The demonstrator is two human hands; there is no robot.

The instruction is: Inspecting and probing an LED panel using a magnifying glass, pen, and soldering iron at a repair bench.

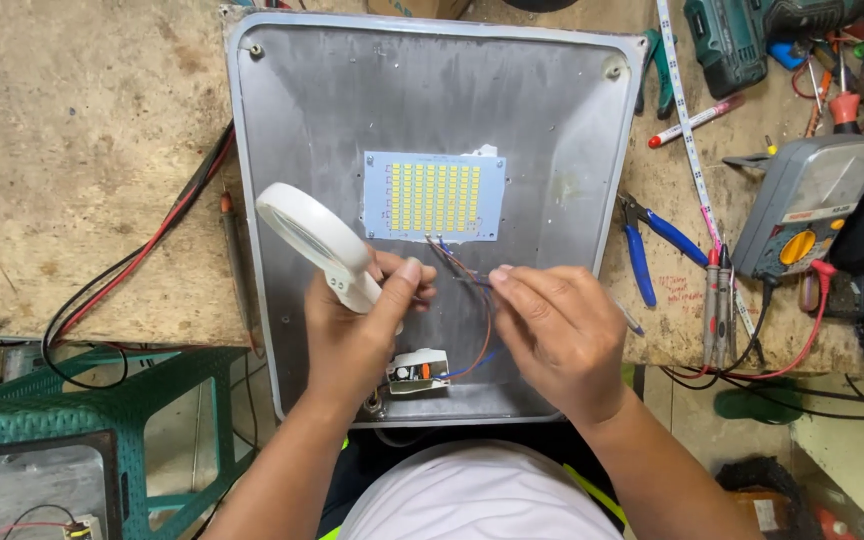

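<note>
Left hand (pixel 357 325) gripped a white round-rimmed magnifier (pixel 314 243) tilted toward the thin coloured wires (pixel 462 268), probably for a closer look, while right hand (pixel 557 335) pinched those wires just near of the rectangular LED board (pixel 435 196), mid-way on the dull grey metal tray (pixel 282 150).
</note>
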